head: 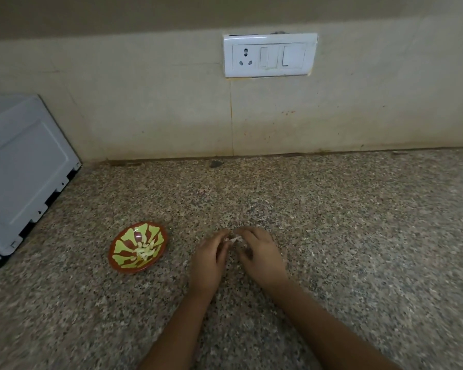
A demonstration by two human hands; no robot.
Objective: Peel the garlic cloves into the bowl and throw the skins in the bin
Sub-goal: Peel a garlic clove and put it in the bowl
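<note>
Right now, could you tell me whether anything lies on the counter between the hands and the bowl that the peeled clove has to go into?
Nothing visible does. The left hand and right hand hold a pale piece of garlic between their fingertips, and the bowl sits to their left with only bare speckled counter between. The bin is not in view.
</note>
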